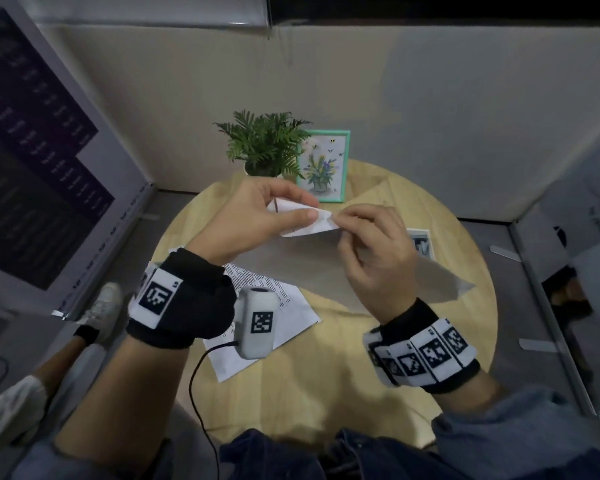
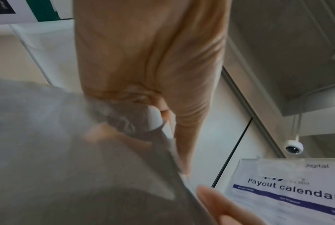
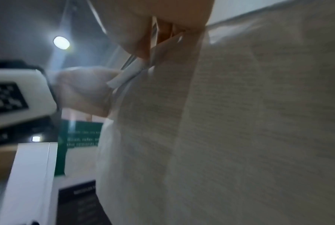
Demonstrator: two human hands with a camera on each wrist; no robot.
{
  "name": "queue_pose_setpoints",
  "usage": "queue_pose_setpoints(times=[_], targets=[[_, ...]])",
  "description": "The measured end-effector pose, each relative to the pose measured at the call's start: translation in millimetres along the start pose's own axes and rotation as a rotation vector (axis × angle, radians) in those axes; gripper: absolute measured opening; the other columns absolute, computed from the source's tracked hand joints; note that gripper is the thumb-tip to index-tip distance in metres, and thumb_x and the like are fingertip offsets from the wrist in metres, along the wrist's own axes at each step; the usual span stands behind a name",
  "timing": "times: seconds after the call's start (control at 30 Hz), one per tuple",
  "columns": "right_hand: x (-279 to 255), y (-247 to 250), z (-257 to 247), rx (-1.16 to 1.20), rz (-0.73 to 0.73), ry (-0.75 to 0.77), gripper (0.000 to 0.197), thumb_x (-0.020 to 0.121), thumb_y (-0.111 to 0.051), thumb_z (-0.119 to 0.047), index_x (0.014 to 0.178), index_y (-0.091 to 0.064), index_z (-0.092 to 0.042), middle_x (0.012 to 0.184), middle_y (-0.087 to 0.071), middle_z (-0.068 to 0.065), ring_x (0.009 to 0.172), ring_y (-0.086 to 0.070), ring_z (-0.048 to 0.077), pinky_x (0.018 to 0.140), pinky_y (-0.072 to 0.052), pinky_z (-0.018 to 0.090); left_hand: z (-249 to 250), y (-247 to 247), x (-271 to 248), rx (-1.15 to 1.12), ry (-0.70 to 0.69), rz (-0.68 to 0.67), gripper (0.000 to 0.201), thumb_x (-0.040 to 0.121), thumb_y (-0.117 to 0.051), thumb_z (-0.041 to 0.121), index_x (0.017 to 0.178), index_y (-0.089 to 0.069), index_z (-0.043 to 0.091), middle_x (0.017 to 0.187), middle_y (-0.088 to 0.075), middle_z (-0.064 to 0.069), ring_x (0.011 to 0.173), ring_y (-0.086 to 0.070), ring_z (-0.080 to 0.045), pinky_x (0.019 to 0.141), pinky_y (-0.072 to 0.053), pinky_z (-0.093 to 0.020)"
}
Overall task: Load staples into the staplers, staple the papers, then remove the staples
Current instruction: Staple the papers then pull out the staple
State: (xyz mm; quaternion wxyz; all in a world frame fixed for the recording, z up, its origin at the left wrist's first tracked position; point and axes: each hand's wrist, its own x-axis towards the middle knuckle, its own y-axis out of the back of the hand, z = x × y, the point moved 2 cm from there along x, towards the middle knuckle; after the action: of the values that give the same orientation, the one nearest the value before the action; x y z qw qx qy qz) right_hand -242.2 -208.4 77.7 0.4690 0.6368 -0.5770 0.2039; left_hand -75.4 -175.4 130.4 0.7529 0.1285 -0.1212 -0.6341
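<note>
Your hands (image 1: 253,216) (image 1: 378,258) hold the sheets (image 1: 326,268) raised over the middle of the table (image 1: 326,393), so they block any reach across its centre. At the far edge a plant (image 1: 264,143) and a framed picture (image 1: 326,166) stand side by side, closing off that side. A printed page (image 1: 271,323) lies flat near the left edge, low enough to pass over. A small card (image 1: 421,244) lies near the right edge, partly behind your right hand. You have bare wood along the near edge and at the near right. Walls (image 1: 361,81) close in behind the table.
</note>
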Motion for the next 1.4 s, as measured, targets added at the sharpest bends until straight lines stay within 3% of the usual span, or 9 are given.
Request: queue_pose_setpoints(times=[0.13, 0.23, 0.33, 0.47, 0.67, 1.0, 1.23, 1.4], targets=[[7.1, 15.5, -11.7, 0.331, 0.013, -0.37, 0.021, 0.088, -0.058, -0.019, 0.105, -0.068, -0.016, 0.1, -0.071, -0.005, 0.095, -0.067, 0.016, 0.088, -0.051, 0.037, 18.5, 5.8, -7.5, -0.007, -0.041, -0.028, 0.011, 0.078, -0.072, 0.012, 0.086, -0.071, 0.02, 0.069, -0.071, 0.013, 0.065, -0.062, 0.001, 0.063, -0.05, -0.013], [18.1, 21.7, -17.6, 0.505, -0.012, -0.473, 0.019, 0.085, -0.066, -0.005, 0.104, -0.067, -0.009, 0.095, -0.07, -0.004, 0.092, -0.068, 0.007, 0.086, -0.051, 0.021, 38.0, 6.8, -14.3, -0.052, -0.074, -0.064, 0.013, 0.079, -0.068, 0.011, 0.09, -0.069, 0.018, 0.068, -0.072, 0.012, 0.06, -0.062, 0.002, 0.058, -0.049, -0.011], [26.4, 25.8, -22.6, 0.58, -0.031, -0.469, 0.018, 0.083, -0.066, 0.002, 0.098, -0.067, -0.009, 0.09, -0.069, -0.004, 0.088, -0.066, 0.003, 0.083, -0.05, 0.015, 50.5, 8.4, -18.2, -0.1, -0.083, -0.06, 0.014, 0.077, -0.066, 0.013, 0.091, -0.068, 0.015, 0.065, -0.071, 0.011, 0.057, -0.06, 0.003, 0.055, -0.048, -0.009], [31.5, 27.3, -25.6, 0.632, -0.028, -0.461, 0.017, 0.084, -0.064, 0.001, 0.096, -0.068, -0.011, 0.088, -0.069, -0.005, 0.084, -0.066, 0.004, 0.08, -0.051, 0.017, 57.1, 8.5, -21.5, -0.131, -0.073, -0.03, 0.016, 0.074, -0.066, 0.02, 0.089, -0.07, 0.017, 0.068, -0.072, 0.008, 0.061, -0.062, -0.001, 0.057, -0.05, -0.012], [33.8, 29.3, -24.3, 0.656, -0.042, -0.439, 0.018, 0.085, -0.062, 0.003, 0.095, -0.067, -0.011, 0.088, -0.07, -0.003, 0.085, -0.066, 0.009, 0.082, -0.052, 0.024, 64.1, 5.5, -22.9, -0.099, -0.065, -0.012, 0.014, 0.077, -0.064, 0.017, 0.09, -0.069, 0.014, 0.068, -0.072, 0.013, 0.061, -0.062, 0.003, 0.057, -0.048, -0.009], [51.7, 46.0, -36.2, 0.784, -0.049, -0.334, 0.022, 0.085, -0.059, 0.005, 0.097, -0.065, -0.013, 0.087, -0.069, 0.005, 0.083, -0.066, 0.014, 0.078, -0.052, 0.022, 82.8, 3.5, -32.8, -0.255, -0.097, -0.01, 0.013, 0.073, -0.063, 0.016, 0.083, -0.071, 0.017, 0.066, -0.072, 0.007, 0.061, -0.065, -0.003, 0.059, -0.052, -0.013], [52.9, 45.6, -40.2, 0.83, -0.054, -0.424, 0.004, 0.076, -0.068, -0.018, 0.079, -0.066, -0.016, 0.071, -0.068, -0.011, 0.069, -0.062, 0.001, 0.068, -0.047, 0.013, 89.5, -3.2, -36.0, -0.203, -0.124, -0.014, 0.012, 0.075, -0.062, 0.016, 0.085, -0.068, 0.012, 0.063, -0.07, 0.009, 0.058, -0.062, -0.001, 0.056, -0.05, -0.011], [53.0, 43.1, -38.8, 0.811, -0.056, -0.437, 0.007, 0.081, -0.068, -0.013, 0.075, -0.065, -0.014, 0.068, -0.065, -0.011, 0.066, -0.059, 0.001, 0.067, -0.045, 0.013, 91.2, -6.2, -36.0, -0.179, -0.147, -0.005, 0.012, 0.076, -0.062, 0.015, 0.086, -0.068, 0.011, 0.06, -0.069, 0.01, 0.056, -0.062, 0.001, 0.054, -0.047, -0.009]])
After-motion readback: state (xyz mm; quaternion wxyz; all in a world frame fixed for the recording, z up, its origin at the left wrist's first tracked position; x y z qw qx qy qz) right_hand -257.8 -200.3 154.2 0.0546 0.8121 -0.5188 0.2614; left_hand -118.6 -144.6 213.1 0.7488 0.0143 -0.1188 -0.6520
